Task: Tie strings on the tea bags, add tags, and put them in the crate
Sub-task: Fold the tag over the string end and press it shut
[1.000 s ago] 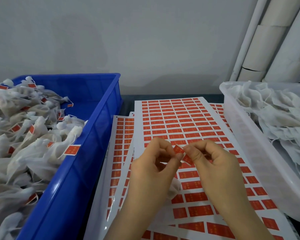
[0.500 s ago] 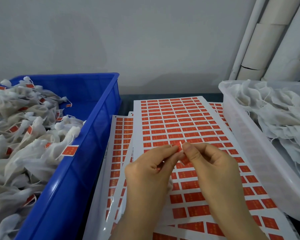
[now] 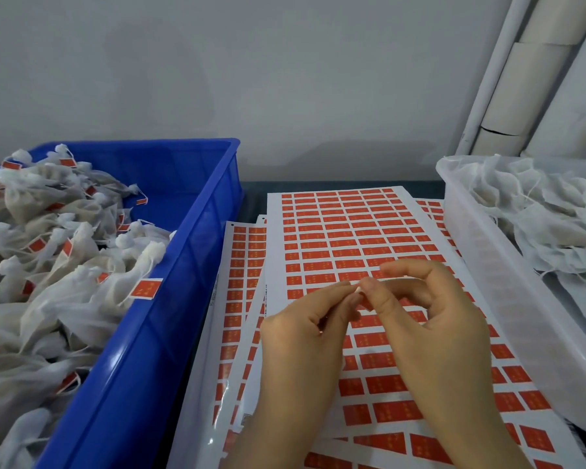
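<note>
**Both hands pinch one tag over the sticker sheets**

The tag (image 3: 359, 291) sits between the two hands, at 1 o'clock from the left hand (image 3: 301, 336) and 10 o'clock from the right hand (image 3: 433, 330). Only a pale edge of it shows between the fingertips. The left hand's thumb and forefinger reach out nearly straight and close on it. The right hand's thumb and forefinger pinch it from the other side, with the remaining fingers curled in an arch above.

Both hands hover over the top sheet of red tags (image 3: 335, 231), which lies on other sheets. At 9 o'clock from the hands stands the blue crate (image 3: 170, 299), heaped with tagged tea bags (image 3: 65, 282). At 3 o'clock is a white tray (image 3: 508, 299) holding untagged bags (image 3: 548, 225).
</note>
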The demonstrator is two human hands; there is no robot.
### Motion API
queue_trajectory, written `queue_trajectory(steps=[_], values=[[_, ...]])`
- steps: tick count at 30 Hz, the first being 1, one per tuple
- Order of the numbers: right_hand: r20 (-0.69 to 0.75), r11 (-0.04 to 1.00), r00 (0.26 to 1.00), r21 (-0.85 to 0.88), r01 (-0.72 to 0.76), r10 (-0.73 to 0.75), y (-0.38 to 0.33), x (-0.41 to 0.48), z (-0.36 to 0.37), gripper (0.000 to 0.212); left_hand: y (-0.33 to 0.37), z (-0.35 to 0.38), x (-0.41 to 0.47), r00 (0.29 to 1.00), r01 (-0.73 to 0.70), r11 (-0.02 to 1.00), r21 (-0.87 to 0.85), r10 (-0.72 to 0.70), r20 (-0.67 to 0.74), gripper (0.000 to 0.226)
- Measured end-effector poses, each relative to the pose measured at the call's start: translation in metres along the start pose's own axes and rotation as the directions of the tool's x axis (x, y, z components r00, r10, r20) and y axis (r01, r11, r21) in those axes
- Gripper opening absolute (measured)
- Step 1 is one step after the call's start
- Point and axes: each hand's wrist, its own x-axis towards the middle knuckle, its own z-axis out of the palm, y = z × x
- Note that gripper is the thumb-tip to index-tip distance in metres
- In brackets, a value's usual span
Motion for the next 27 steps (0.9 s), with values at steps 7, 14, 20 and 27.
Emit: queue_trajectory(steps=[7,14,20,27], values=[[0.052,0.987,0.996,0.139,-0.085,0.078,0.003,0.0,0.002,0.025,-0.008,0.001,0.005,0.985,0.173,0.977,-0.127,-0.174,0.003,0.018],[0.144,0.979,0.987,0.183,-0.093,0.067,0.01,-0.001,0.005,0.022,-0.005,-0.001,0.006,0.987,0.153,0.974,-0.168,-0.157,-0.013,0.026],[0.134,0.978,0.99,0.198,-0.068,0.041,0.012,-0.001,0.007,0.027,-0.004,-0.002,0.008,0.976,0.216,0.932,-0.29,-0.214,0.04,0.009],[0.081,0.974,0.995,0.215,-0.073,0.057,0.01,0.001,0.004,0.033,-0.002,-0.002,0.007,0.971,0.238,0.91,-0.339,-0.222,0.085,0.008]])
